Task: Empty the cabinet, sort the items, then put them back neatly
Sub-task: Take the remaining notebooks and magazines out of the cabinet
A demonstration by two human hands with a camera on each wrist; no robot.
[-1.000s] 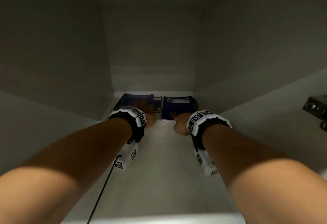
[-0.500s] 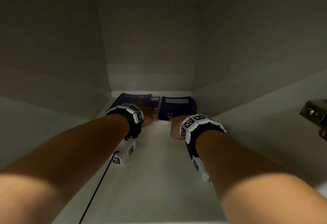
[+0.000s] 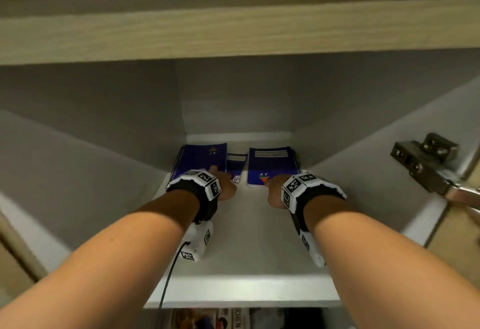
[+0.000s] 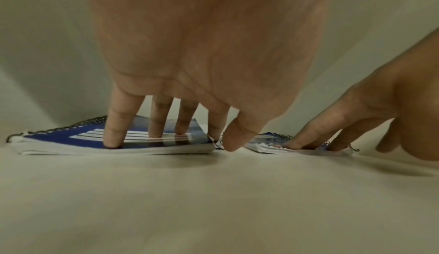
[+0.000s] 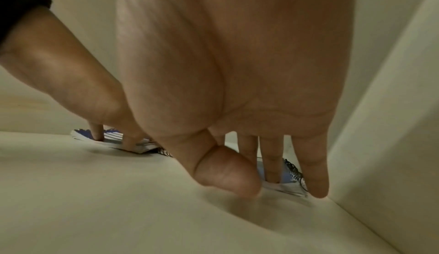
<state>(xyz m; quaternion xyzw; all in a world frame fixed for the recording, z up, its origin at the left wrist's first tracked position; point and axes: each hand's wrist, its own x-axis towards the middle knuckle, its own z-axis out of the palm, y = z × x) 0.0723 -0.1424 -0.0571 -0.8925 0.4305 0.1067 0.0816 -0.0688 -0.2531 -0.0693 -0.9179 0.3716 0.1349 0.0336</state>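
Note:
Two blue spiral notebooks lie flat at the back of the white cabinet shelf [image 3: 249,245]. My left hand [image 3: 225,187] rests with straight fingers [image 4: 118,126] on the left notebook [image 3: 198,157], its thumb down at the near edge. My right hand [image 3: 272,189] presses straight fingers [image 5: 270,164] on the right notebook [image 3: 270,166], close to the right wall. A smaller blue notebook [image 3: 235,166] lies between the two. In the left wrist view the striped cover [image 4: 59,138] of the left notebook shows under my fingers. Neither notebook is lifted.
A metal door hinge [image 3: 426,162] juts in at the right. A wooden board [image 3: 233,30] caps the compartment. The shelf's front lip [image 3: 241,292] is near me, with printed magazines [image 3: 207,319] on the level below. A black cable [image 3: 168,276] hangs from my left wrist.
Both hands stay on the same notebooks. The head view has pulled back and brightened, so the shelf's front lip, the board above and the level below now show.

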